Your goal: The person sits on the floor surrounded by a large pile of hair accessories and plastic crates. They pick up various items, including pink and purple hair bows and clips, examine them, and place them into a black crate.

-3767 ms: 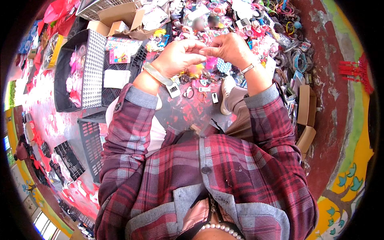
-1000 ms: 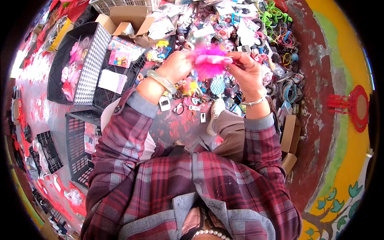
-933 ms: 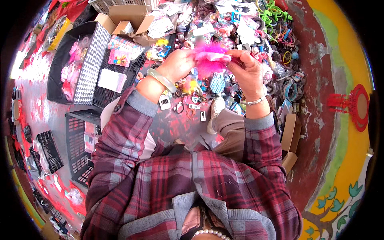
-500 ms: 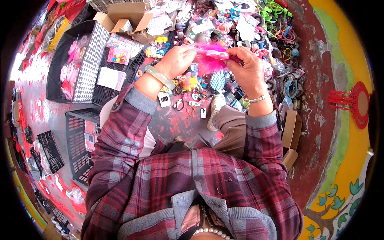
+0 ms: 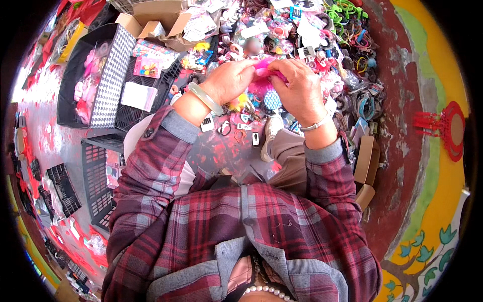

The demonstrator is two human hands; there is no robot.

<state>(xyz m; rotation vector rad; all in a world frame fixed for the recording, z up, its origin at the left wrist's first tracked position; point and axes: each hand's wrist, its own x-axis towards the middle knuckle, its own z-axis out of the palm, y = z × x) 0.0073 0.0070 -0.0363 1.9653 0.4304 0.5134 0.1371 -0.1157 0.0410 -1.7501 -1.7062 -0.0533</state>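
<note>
A bright pink feathery item (image 5: 259, 86) is held up over the heap, between my two hands. My left hand (image 5: 230, 81), with a pale bangle at the wrist, pinches its left side. My right hand (image 5: 301, 89), with a silver bracelet, has its fingers closed on the right side. The fingers hide much of the item, so its exact kind is unclear. Below and around the hands spreads a big pile of small hair accessories (image 5: 276, 32), many in clear bags. A blue dotted round piece (image 5: 272, 100) lies just under the pink item.
To the left stand a black bin with a houndstooth side (image 5: 111, 75) holding pink items, and a dark plastic crate (image 5: 95, 171). An open cardboard box (image 5: 160, 22) sits at the far left of the pile. Green hoops (image 5: 344, 20) lie far right, another cardboard box (image 5: 367, 160) near right.
My hands have drawn closer together, the right one moving left. The pink item is now bunched up and more covered by the fingers.
</note>
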